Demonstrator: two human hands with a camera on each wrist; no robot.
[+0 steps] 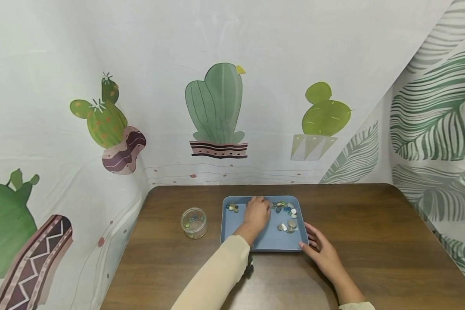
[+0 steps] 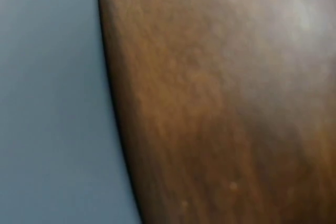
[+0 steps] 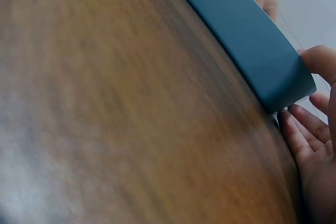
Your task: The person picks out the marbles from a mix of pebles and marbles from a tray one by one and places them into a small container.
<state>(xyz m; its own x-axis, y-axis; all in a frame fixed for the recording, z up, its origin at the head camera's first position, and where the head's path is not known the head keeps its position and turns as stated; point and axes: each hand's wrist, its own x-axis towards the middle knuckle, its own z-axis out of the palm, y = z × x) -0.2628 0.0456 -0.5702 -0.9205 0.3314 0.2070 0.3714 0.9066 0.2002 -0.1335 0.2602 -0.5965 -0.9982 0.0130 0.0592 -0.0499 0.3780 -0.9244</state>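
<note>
L hand (image 1: pixel 257 214) over blue tray (image 1: pixel 226 230), hiding its own fingertips; can't tell if holding anything. R hand (image 1: pixel 323 254) grips tray's near R corner. Stones (image 1: pixel 292 224) in tray, L & R. L sleeve (image 1: pixel 221 271) blocks near L corner. 1 clear jar (image 1: pixel 195 235) w/ colored bits, L of tray, on brown table (image 1: pixel 372 232).

Tray (image 1: pixel 271 240): plastic by look, smooth, matt inside and along outer wall. Pebbles (image 1: pixel 292 224): stone-like, smooth. Jar (image 1: pixel 194 235): clear, smooth, glossy; glass or plastic, unclear which. Tabletop (image 1: pixel 356 224): wood-grained, smooth, satin with pale glare. Backdrop (image 1: pixel 271 51): printed cloth, matt, softly creased. Sleeve (image 1: pixel 217 273): matt cloth.
</note>
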